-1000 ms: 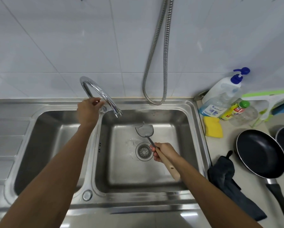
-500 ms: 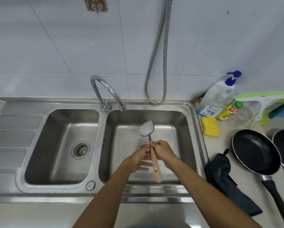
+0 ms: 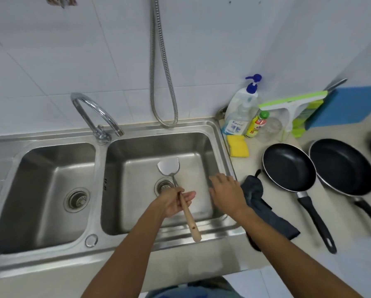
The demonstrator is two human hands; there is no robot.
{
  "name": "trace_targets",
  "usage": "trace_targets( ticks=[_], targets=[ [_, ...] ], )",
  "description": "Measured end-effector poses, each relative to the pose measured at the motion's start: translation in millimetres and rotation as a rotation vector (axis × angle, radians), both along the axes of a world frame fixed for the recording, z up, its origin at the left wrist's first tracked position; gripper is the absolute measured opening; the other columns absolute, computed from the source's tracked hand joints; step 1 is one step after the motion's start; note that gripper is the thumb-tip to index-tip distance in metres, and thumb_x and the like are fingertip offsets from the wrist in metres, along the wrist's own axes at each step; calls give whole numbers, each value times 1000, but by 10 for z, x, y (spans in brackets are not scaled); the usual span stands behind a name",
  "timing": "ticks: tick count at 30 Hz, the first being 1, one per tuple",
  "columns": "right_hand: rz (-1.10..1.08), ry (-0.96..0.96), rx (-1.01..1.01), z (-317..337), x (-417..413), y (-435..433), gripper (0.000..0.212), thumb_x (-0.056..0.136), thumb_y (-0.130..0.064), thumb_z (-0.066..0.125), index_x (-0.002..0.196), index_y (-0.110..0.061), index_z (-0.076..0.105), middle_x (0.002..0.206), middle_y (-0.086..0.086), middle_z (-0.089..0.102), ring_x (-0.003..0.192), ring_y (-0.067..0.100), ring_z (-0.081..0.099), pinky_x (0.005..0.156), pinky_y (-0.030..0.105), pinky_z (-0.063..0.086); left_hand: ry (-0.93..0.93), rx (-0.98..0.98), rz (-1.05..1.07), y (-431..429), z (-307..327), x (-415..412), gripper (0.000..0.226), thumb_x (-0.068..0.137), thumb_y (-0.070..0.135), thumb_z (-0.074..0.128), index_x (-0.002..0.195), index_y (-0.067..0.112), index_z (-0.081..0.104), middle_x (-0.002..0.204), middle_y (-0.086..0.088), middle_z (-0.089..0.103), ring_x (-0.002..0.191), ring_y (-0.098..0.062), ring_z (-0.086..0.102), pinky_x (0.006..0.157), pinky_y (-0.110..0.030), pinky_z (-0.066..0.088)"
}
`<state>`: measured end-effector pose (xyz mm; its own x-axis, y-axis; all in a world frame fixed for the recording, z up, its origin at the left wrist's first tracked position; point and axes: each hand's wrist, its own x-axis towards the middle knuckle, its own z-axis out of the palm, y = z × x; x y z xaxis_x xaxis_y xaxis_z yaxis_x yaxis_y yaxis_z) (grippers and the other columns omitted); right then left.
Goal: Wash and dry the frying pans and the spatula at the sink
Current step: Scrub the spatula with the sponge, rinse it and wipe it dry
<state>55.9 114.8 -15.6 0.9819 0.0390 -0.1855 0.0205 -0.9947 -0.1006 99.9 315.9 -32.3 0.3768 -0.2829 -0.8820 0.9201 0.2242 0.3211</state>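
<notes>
My left hand [image 3: 176, 201] holds the spatula [image 3: 190, 220] by its wooden handle in a loose grip, blade over the right basin [image 3: 137, 166]. My right hand [image 3: 227, 194], fingers spread and empty, hovers near the dark cloth [image 3: 264, 209] on the counter [image 3: 352, 244]. Wet wood could slip and clatter down.

We see a pale countertop [image 3: 352, 244] with a steel double sink [image 3: 51, 136] set into it. Right of the sink lie a black frying pan [image 3: 289, 166] and a second frying pan [image 3: 341, 169] side by side, with a dark cloth [image 3: 264, 208] by the rim. A yellow sponge [image 3: 238, 146] and a pump bottle [image 3: 240, 110] sit near the wall.
</notes>
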Motion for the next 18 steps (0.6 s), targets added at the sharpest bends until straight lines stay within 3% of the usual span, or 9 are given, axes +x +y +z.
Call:
trace_targets(
  ticks=[2, 4, 8, 11, 14, 18],
  targets=[
    [-52, -42, -50, -62, -187, -329, 36, 94, -29, 62, 127, -14, 60, 129, 13, 60, 111, 38, 58, 88, 48, 51, -12, 24, -36, -134, -28, -44, 32, 109, 18, 41, 133, 0, 51, 95, -15, 79, 62, -15, 74, 53, -27, 59],
    [-105, -75, -50, -110, -380, -624, 44, 92, -31, 67, 131, -12, 59, 134, 18, 57, 118, 41, 56, 94, 51, 50, -22, 66, -81, -304, -56, -82, 35, 108, 23, 43, 134, 1, 51, 77, -12, 76, 49, -14, 65, 47, -25, 56],
    [-219, -85, -80, -224, -795, -1037, 72, 89, -59, 61, 151, -30, 40, 155, 20, 37, 134, 43, 41, 100, 56, 46, -100, 185, -137, -672, -23, -178, 22, 106, 21, 40, 122, 15, 53, 59, -1, 52, 39, -9, 38, 36, -19, 38],
    [-239, -25, -111, -394, -1123, -1193, 80, 87, -73, 51, 156, -44, 23, 155, 15, 37, 126, 39, 47, 87, 52, 53, -165, 187, -160, -860, 11, -256, 10, 105, 18, 44, 100, 15, 52, 59, 2, 42, 39, -6, 33, 33, -16, 30],
    [-243, 4, -35, -491, -1255, -1295, 66, 93, -57, 55, 153, -41, 31, 137, 12, 52, 103, 31, 54, 70, 41, 57, -200, 230, -176, -915, 24, -330, 17, 104, 14, 45, 87, 14, 49, 56, 3, 40, 38, -7, 33, 34, -16, 29],
    [-279, -72, 183, -463, -1029, -1155, 53, 97, -41, 55, 147, -25, 47, 119, 11, 57, 93, 29, 58, 68, 39, 55, -261, 284, -170, -815, 69, -382, 19, 104, 13, 42, 85, 16, 45, 58, 2, 41, 41, -7, 34, 36, -16, 29]
  ],
)
